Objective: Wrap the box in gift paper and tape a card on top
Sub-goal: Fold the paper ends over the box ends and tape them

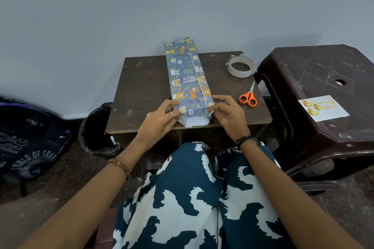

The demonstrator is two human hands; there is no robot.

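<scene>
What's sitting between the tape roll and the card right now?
In the head view, the orange-handled scissors lie on the small table below the tape roll; then comes the stool's edge, where the card rests.

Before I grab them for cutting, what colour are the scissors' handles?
Orange, on the steel-bladed scissors; head view.
</scene>
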